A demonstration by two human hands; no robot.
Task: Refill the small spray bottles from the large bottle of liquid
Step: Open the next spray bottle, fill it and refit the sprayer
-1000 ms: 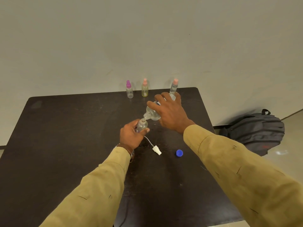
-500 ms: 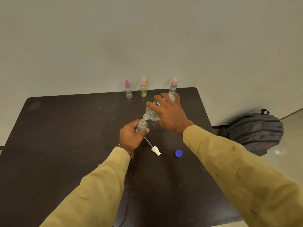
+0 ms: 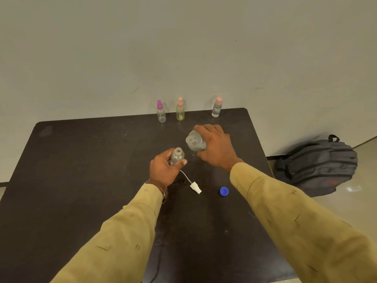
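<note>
Clear small spray bottle [image 3: 177, 157] gripped uncapped in left hand [image 3: 163, 170], large bottle [image 3: 194, 142] clamped in right hand [image 3: 216, 148] just beside, mouths apart, over dark table [image 3: 81, 180]; likely spill if tilted off-target.

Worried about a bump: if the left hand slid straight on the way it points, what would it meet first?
Probably the large bottle in the right hand, just beyond the small spray bottle the left hand holds; depth unclear.
</note>
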